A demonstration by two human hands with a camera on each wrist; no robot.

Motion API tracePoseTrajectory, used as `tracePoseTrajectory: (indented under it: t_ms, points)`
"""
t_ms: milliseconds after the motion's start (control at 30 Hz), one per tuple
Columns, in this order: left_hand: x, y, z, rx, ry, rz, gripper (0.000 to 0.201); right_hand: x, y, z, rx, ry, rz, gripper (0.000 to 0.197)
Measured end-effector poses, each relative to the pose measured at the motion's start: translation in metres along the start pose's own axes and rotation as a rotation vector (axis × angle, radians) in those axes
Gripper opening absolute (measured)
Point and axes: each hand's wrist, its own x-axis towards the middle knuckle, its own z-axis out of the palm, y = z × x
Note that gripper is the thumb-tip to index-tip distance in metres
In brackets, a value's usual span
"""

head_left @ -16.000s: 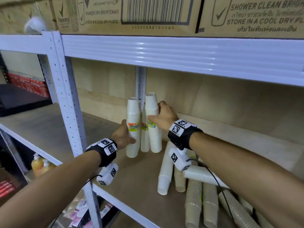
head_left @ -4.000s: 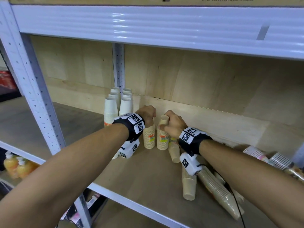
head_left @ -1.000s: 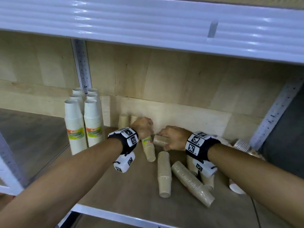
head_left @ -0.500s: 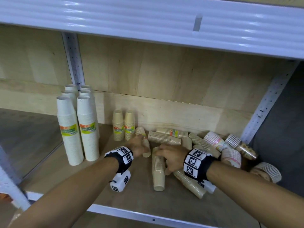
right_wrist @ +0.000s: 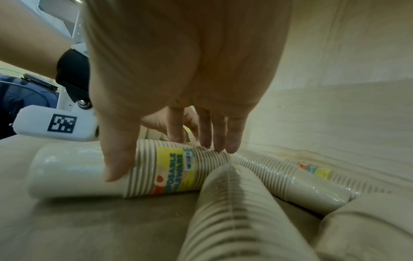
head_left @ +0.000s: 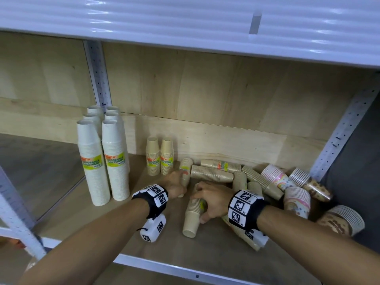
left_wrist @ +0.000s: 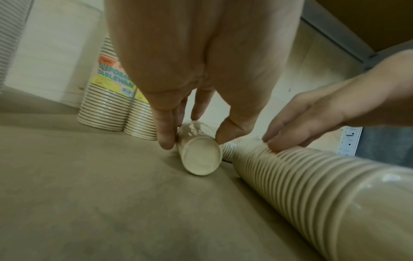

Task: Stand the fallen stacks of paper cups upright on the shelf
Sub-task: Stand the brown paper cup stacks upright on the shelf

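Head view shows two fallen tan stacks under the hands on the wooden shelf (head_left: 86, 202). The left hand (head_left: 174, 185) reaches onto a short tan stack (head_left: 186, 167) lying with its base toward the camera; in the left-wrist view its fingers (left_wrist: 165, 130) and thumb pinch that stack (left_wrist: 200, 153) near its closed end, one on each side. The right hand (head_left: 213, 199) lies over a longer stack (head_left: 192, 214) that points toward the shelf's front edge; the right-wrist view shows the thumb on one side and the fingers (right_wrist: 220, 139) curved over the ribbed rims, gripping that labelled stack (right_wrist: 138, 169) where it lies flat on the board.

Just behind the hands, more tan stacks (head_left: 211, 174) lie crosswise against the back panel (head_left: 205, 95), touching one another. Right of them lies a jumble of patterned stacks (head_left: 296, 199), near the grey upright (head_left: 339, 132).

Left of the hands, two short tan stacks (head_left: 160, 159) stand upright by the back panel. Further left, six tall white stacks (head_left: 104, 157) stand in two rows.
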Motion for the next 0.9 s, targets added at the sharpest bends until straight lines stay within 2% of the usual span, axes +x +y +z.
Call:
tracePoseTrajectory:
  t_ms: [133,233,433,667,833,900]
  points:
    - [0.002,-0.009,-0.002,-0.003,0.033,0.012,0.079,0.005,-0.004,0.007,-0.002,0.044,-0.004,0.074]
    - [0.003,-0.014,-0.002,-0.048,0.039,0.025,0.071,0.009,-0.009,0.012,-0.027,0.073,-0.027,0.072]
    - [0.006,-0.018,0.004,-0.088,0.011,0.052,0.084,0.016,-0.021,0.021,-0.096,0.112,-0.096,0.072]
    - [0.009,-0.021,0.002,-0.067,0.017,0.017,0.087,0.021,-0.026,0.023,-0.124,0.088,-0.118,0.059]
    - [0.006,-0.02,-0.01,-0.004,0.033,0.024,0.077,0.022,-0.029,0.018,-0.086,0.107,-0.109,0.048]
    - [0.005,-0.02,-0.02,0.012,0.034,0.034,0.065,0.024,-0.029,0.013,-0.049,0.131,-0.104,0.047]
